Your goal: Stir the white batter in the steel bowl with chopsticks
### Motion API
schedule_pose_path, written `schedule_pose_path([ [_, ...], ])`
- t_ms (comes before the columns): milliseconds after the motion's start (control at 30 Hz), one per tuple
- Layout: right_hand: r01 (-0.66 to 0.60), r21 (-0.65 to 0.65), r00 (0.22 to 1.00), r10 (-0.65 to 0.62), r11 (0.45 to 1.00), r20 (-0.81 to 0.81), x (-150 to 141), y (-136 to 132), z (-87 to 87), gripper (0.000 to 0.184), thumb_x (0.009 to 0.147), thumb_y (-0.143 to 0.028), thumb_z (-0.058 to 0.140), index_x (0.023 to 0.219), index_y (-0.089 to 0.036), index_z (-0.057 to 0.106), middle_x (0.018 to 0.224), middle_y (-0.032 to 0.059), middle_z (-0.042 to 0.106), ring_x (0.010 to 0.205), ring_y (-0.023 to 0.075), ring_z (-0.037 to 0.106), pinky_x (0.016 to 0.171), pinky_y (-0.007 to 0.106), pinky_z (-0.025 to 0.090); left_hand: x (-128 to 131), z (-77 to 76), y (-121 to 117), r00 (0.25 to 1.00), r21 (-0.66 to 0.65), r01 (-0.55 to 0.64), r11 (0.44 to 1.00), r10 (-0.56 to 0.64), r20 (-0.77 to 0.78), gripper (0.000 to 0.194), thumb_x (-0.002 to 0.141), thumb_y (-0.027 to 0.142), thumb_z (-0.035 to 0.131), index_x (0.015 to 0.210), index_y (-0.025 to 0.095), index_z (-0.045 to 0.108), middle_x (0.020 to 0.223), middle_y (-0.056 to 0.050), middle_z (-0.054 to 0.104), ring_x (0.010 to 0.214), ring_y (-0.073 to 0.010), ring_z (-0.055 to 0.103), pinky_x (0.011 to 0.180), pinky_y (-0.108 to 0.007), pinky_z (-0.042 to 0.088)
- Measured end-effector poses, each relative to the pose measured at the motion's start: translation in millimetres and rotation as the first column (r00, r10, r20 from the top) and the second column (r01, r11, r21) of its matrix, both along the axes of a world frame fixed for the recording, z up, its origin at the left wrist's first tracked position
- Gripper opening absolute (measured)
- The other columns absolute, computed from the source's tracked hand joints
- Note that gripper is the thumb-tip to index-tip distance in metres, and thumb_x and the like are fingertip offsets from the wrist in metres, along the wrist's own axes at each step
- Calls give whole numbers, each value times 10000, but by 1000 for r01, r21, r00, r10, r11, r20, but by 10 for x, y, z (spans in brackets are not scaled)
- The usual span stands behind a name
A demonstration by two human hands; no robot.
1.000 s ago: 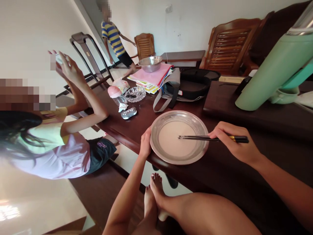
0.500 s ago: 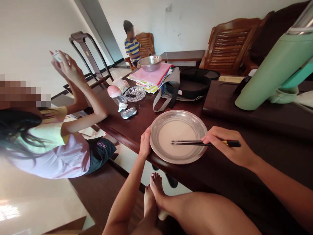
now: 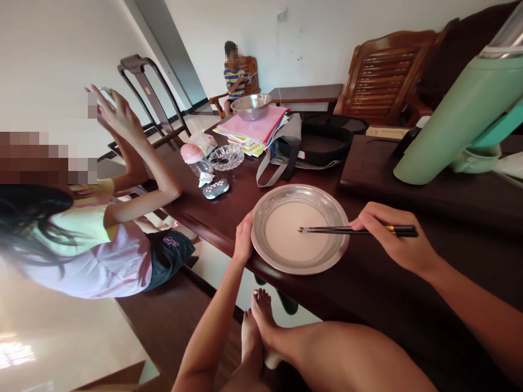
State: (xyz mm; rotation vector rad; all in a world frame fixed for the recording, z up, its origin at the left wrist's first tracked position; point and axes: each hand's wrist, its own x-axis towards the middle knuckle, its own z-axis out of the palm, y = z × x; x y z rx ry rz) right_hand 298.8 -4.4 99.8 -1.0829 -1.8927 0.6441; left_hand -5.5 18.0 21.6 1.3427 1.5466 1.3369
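A round metal plate [image 3: 269,204] filled with pale, smooth batter sits near the front edge of a dark wooden table [image 3: 229,212]. My left hand [image 3: 244,239] grips the plate's left rim. My right hand [image 3: 394,239] is closed round a pair of black chopsticks [image 3: 339,231], held level with their tips over the batter in the middle of the plate. My bare legs and feet stretch out below the table edge.
Farther along the table lie a small remote [image 3: 216,189], a pink-lidded bottle [image 3: 195,158], a glass ashtray [image 3: 226,157], books with a steel bowl [image 3: 251,106] on top, and a black bag [image 3: 322,139]. A green flask [image 3: 453,114] stands right. One person sits at left, another on a far chair.
My right hand drew the chopsticks left across the batter, then back right to where they were. The person in the striped shirt went to the far chair and sat down.
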Motion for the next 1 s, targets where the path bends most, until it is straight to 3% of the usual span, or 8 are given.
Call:
schedule_pose_path([
  [167, -120, -16, 992, 120, 993, 29, -23, -14, 0, 213, 905, -279, 515, 754, -234, 659, 773, 21, 683, 741, 164, 649, 682, 301, 497, 3, 1, -3, 1000, 7, -14, 1000, 14, 6, 435, 931, 409, 379, 1157, 177, 669, 1198, -45, 675, 1158, -232, 567, 1036, -333, 400],
  [333, 3, 19, 1000, -3, 1000, 16, -8, -3, -9, 231, 908, -266, 511, 721, -230, 641, 739, 25, 668, 716, 160, 636, 656, 301, 479, 12, 13, -2, 1000, 7, -5, 1000, 5, 10, 425, 932, 397, 376, 1119, 172, 685, 1189, -44, 679, 1149, -227, 571, 1031, -325, 402],
  [500, -139, -18, 990, 140, 990, 29, -26, -25, -8, 196, 903, -260, 521, 768, -231, 661, 791, 24, 685, 753, 159, 649, 683, 296, 498, 14, 22, -7, 1000, 11, 4, 1000, -4, 2, 430, 934, 396, 371, 1154, 175, 668, 1204, -44, 671, 1147, -225, 570, 1028, -323, 403],
  [667, 1, 7, 1000, -1, 1000, 8, -13, -14, 5, 262, 912, -285, 500, 696, -231, 638, 710, 17, 661, 685, 156, 634, 629, 297, 478, 15, 27, -4, 1000, 4, -5, 1000, 5, -29, 454, 933, 413, 357, 1130, 158, 677, 1190, -55, 676, 1141, -230, 574, 1022, -331, 410],
  [833, -135, -34, 990, 136, 990, 22, -34, -14, -20, 190, 902, -268, 523, 773, -240, 660, 799, 16, 687, 761, 159, 654, 685, 292, 498, 9, 8, 0, 1000, 17, 1, 1000, -1, -3, 440, 929, 416, 376, 1128, 168, 679, 1196, -49, 675, 1147, -230, 574, 1025, -331, 410],
  [1000, -14, 6, 1000, 14, 1000, 6, -10, -1, -37, 213, 906, -251, 519, 735, -228, 644, 751, 13, 663, 725, 147, 633, 662, 289, 469, 3, -17, -1, 999, 18, 25, 1000, -26, 31, 441, 931, 408, 372, 1169, 172, 660, 1225, -50, 663, 1160, -228, 573, 1037, -341, 404],
])
